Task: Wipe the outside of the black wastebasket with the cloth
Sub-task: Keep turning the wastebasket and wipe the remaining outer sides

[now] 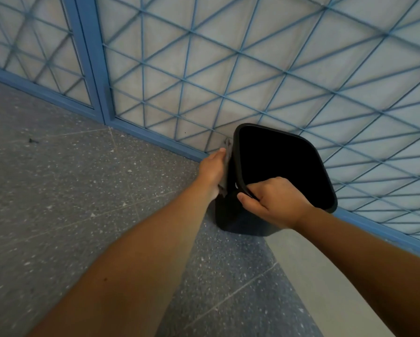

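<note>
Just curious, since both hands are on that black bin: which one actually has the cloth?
The left hand. It presses a grey cloth flat against the black wastebasket's outer side, while the right hand only grips the rim.

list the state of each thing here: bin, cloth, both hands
black wastebasket: upright on the floor beside the blue grille, open top, inside too dark to read
cloth: pressed flat against the wastebasket's outer left side
left hand: fingers straight, pressing the cloth to the wall
right hand: gripping the near rim, fingers curled inside
</note>
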Available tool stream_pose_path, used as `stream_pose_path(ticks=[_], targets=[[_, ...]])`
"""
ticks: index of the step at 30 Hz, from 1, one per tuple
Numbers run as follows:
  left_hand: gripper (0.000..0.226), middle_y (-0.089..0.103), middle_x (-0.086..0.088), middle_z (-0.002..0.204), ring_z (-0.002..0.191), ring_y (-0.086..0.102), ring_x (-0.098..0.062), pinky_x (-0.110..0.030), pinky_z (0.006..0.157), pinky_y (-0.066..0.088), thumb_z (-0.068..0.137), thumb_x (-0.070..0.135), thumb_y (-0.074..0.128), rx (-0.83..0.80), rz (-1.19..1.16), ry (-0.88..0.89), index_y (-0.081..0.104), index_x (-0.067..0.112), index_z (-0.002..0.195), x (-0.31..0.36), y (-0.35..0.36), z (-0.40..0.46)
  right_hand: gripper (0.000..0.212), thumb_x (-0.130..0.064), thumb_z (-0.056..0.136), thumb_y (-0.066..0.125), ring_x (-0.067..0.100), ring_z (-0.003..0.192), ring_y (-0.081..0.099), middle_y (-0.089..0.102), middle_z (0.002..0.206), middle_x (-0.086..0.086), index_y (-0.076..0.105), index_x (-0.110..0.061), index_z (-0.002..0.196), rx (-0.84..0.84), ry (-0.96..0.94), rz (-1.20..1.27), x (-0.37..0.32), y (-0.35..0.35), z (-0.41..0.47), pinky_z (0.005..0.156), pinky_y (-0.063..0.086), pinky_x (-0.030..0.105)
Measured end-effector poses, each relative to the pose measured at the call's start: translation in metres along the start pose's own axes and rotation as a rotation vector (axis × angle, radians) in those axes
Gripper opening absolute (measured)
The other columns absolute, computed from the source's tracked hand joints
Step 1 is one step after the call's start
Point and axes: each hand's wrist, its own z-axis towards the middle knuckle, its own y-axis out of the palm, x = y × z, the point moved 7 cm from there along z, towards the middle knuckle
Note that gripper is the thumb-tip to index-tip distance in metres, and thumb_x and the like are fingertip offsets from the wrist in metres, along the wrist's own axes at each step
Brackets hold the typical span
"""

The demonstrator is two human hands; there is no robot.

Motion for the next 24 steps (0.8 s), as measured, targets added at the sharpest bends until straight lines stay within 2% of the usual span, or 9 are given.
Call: stream_pose_path(ticks=[2, 5, 7, 10, 14, 18, 20, 22, 24], targets=[[0.047, 0.065, -0.024, 0.137, 0.117, 0.066, -0.034, -0.041, 0.092, 0.056, 0.109, 0.036, 0.047, 0.038, -0.113, -0.047, 0.061, 0.005, 0.141, -0.003, -0.015, 0.005, 0.047, -0.049, 0.095, 0.033, 0.019, 0.050, 0.042, 0.039, 0.052, -0.006, 0.044, -0.020, 0.060, 0.011, 0.043, -0.022, -0.002, 0.000, 0.008, 0.054, 0.037, 0.033], [0.046, 0.063, -0.020, 0.142, 0.131, 0.061, -0.035, -0.052, 0.114, 0.047, 0.108, 0.038, 0.050, 0.141, -0.210, -0.013, 0.060, 0.009, 0.142, -0.005, -0.050, 0.009, 0.049, -0.052, 0.094, 0.030, 0.020, 0.051, 0.042, 0.037, 0.051, -0.006, 0.036, -0.022, 0.057, 0.046, 0.104, -0.053, -0.005, -0.001, 0.026, 0.055, 0.035, 0.032], [0.043, 0.066, -0.018, 0.139, 0.129, 0.062, -0.033, -0.052, 0.116, 0.046, 0.108, 0.035, 0.052, 0.182, -0.228, 0.038, 0.063, 0.009, 0.140, 0.000, -0.068, 0.009, 0.050, -0.052, 0.094, 0.031, 0.018, 0.050, 0.039, 0.036, 0.051, -0.006, 0.034, -0.022, 0.055, 0.073, 0.126, -0.044, -0.006, -0.001, 0.038, 0.054, 0.032, 0.031], [0.044, 0.066, -0.012, 0.141, 0.133, 0.060, -0.028, -0.049, 0.120, 0.042, 0.108, 0.035, 0.050, 0.149, -0.237, 0.099, 0.060, 0.011, 0.144, 0.015, -0.075, 0.007, 0.052, -0.055, 0.094, 0.028, 0.014, 0.045, 0.034, 0.035, 0.049, -0.007, 0.033, -0.022, 0.053, 0.104, 0.140, -0.044, -0.005, -0.002, 0.042, 0.053, 0.029, 0.030], [0.043, 0.066, -0.008, 0.141, 0.134, 0.059, -0.023, -0.045, 0.122, 0.039, 0.108, 0.034, 0.049, 0.107, -0.204, 0.229, 0.060, 0.013, 0.144, 0.050, -0.064, -0.007, 0.058, -0.066, 0.090, 0.018, 0.017, 0.049, 0.039, 0.038, 0.050, -0.006, 0.038, -0.022, 0.058, 0.175, 0.205, -0.037, -0.005, -0.006, 0.034, 0.050, 0.035, 0.031], [0.040, 0.067, -0.013, 0.140, 0.134, 0.060, -0.027, -0.047, 0.120, 0.042, 0.107, 0.027, 0.053, 0.145, -0.057, 0.378, 0.063, 0.008, 0.141, 0.091, -0.040, -0.040, 0.045, -0.062, 0.090, 0.031, 0.011, 0.060, 0.053, 0.055, 0.066, -0.009, 0.055, -0.026, 0.081, 0.444, 0.315, 0.227, -0.004, -0.031, 0.023, 0.055, 0.045, 0.031], [0.039, 0.066, -0.012, 0.141, 0.135, 0.060, -0.022, -0.038, 0.120, 0.043, 0.106, 0.022, 0.055, 0.121, 0.017, 0.483, 0.063, 0.005, 0.140, 0.111, -0.024, -0.061, 0.029, -0.051, 0.091, 0.045, 0.009, 0.074, 0.057, 0.061, 0.081, -0.011, 0.059, -0.026, 0.097, 0.533, 0.362, 0.403, 0.003, -0.041, 0.015, 0.066, 0.049, 0.032], [0.038, 0.064, -0.003, 0.143, 0.129, 0.062, -0.004, -0.015, 0.108, 0.047, 0.106, 0.016, 0.050, 0.041, 0.144, 0.598, 0.063, 0.005, 0.140, 0.129, 0.000, -0.086, 0.028, -0.041, 0.091, 0.056, 0.011, 0.092, 0.059, 0.063, 0.099, -0.009, 0.058, -0.023, 0.112, 0.536, 0.409, 0.698, 0.012, -0.051, 0.008, 0.080, 0.050, 0.029], [0.045, 0.055, 0.009, 0.144, 0.120, 0.055, 0.021, 0.001, 0.098, 0.040, 0.104, 0.006, 0.041, -0.118, 0.336, 0.717, 0.056, 0.005, 0.146, 0.139, 0.037, -0.111, 0.043, -0.043, 0.085, 0.063, 0.012, 0.107, 0.059, 0.063, 0.114, -0.004, 0.055, -0.020, 0.121, 0.524, 0.448, 1.123, 0.022, -0.064, 0.001, 0.089, 0.047, 0.022]])
